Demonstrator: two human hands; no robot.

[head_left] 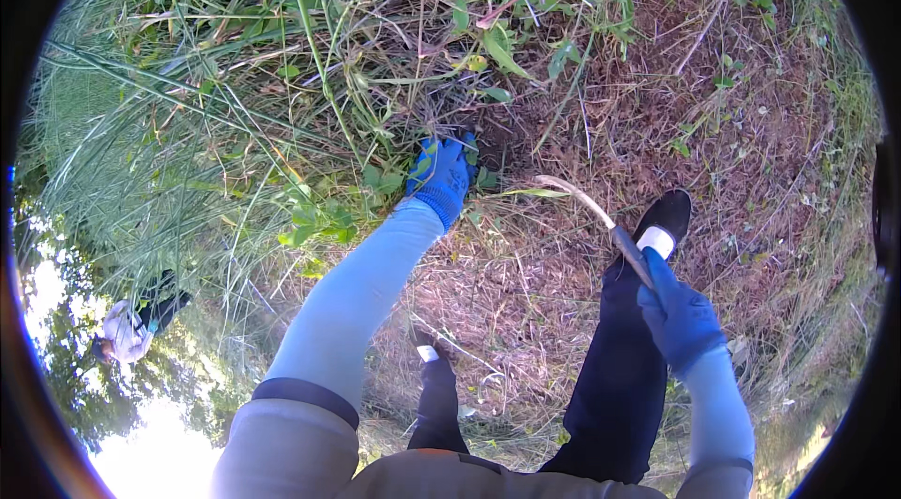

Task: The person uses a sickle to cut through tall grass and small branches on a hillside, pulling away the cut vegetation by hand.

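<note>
My left hand point(443, 171), in a blue knit work glove, reaches down to the base of a clump of weeds and grass. Its fingers are curled round weed stems point(438, 130) close to dark bare soil point(497, 145); the fingertips are partly hidden by leaves and stalks. In my gloved right hand point(679, 319) is a sickle-like hand tool point(576, 196) with a dark handle and a narrow curved metal end. The tool's tip points toward the left hand, apart from it, just above cut dry grass beside a green blade of grass point(538, 193).
Tall green grass point(127, 140) and leafy weeds point(503, 52) stand ahead and to the left. Dry brown plant litter point(704, 119) covers the ground at right. My dark shoe point(665, 210) is near the tool. Another person point(134, 326) bends over at far left, near trees.
</note>
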